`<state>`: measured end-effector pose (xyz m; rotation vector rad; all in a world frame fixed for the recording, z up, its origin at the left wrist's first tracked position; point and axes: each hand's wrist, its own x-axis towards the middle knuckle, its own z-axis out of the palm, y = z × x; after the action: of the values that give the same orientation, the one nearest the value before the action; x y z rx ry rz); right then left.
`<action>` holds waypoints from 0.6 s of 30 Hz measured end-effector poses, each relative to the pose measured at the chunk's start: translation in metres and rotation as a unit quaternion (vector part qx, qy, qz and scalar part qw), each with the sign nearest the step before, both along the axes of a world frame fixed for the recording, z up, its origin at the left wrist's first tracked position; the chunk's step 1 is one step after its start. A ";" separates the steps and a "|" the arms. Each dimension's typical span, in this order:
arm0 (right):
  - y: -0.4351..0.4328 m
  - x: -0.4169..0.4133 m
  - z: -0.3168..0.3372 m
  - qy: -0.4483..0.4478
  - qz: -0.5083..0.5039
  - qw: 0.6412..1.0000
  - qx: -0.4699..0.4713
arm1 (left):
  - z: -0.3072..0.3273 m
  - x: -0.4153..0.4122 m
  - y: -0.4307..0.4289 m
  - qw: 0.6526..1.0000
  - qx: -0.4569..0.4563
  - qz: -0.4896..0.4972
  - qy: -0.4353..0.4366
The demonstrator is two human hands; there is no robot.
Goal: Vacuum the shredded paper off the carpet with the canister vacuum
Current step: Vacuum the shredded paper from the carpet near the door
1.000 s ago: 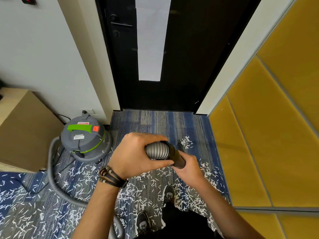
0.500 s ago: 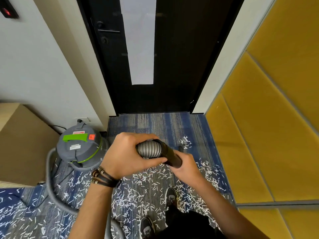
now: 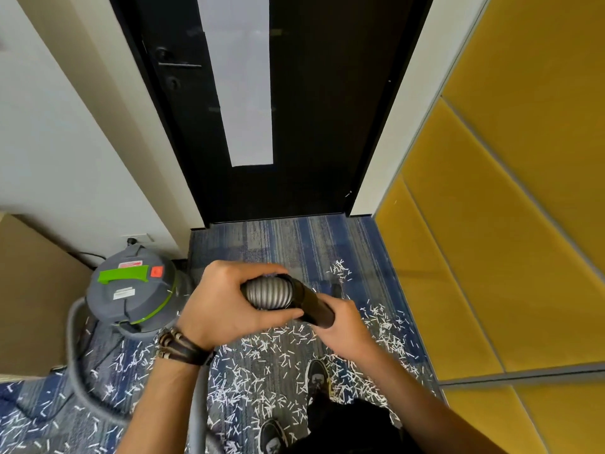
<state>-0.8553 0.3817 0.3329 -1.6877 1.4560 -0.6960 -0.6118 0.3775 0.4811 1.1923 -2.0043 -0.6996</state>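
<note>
The ribbed grey hose (image 3: 268, 291) joins a smooth black tube (image 3: 314, 306) between the hands. The left hand (image 3: 226, 306) wraps the ribbed end and the right hand (image 3: 343, 329) curls round the tube. Thin white shredded paper (image 3: 262, 365) lies scattered beneath both hands on striped blue-grey carpet (image 3: 281, 244). The round grey canister vacuum (image 3: 131, 296), with a green handle, stands left of the left hand. A black door (image 3: 327, 126) lies ahead, and padded yellow panels (image 3: 507, 224) are to the right.
</note>
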 end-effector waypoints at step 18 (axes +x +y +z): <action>-0.008 -0.018 -0.003 -0.050 -0.030 0.998 -0.013 | 0.010 -0.030 -0.022 0.998 -0.013 -0.055 -0.014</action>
<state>-0.8730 0.3742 0.3302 -1.6109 1.4377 -0.8247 -0.6417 0.3556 0.4909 1.0894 -2.1092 -0.7128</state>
